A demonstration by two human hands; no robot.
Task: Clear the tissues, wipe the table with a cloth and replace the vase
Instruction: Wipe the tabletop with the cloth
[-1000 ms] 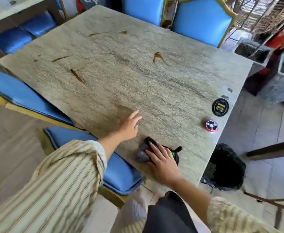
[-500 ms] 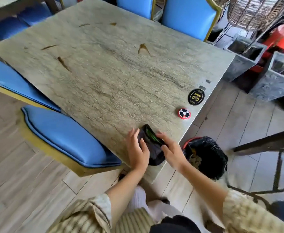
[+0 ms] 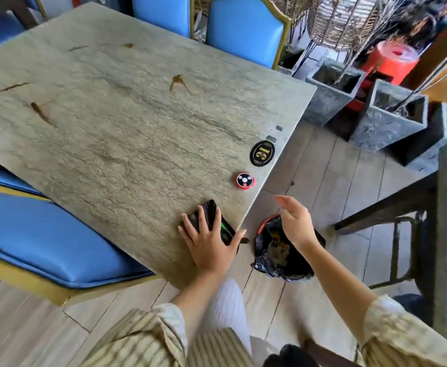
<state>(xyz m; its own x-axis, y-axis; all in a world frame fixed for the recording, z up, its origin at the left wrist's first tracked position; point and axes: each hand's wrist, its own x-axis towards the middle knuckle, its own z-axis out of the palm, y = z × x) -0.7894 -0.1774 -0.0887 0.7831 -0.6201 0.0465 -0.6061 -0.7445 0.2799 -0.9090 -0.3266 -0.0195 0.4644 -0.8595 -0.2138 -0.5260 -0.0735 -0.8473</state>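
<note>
Dark cloth (image 3: 208,213), blue chairs (image 3: 244,27)

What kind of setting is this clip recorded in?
Most likely a restaurant or cafe dining area. The stone-look table carries a black oval number plaque and a red call button, and blue padded chairs stand around it.

Gold "16" on a black oval plaque (image 3: 262,153), upside down, on table (image 3: 127,123)
</note>
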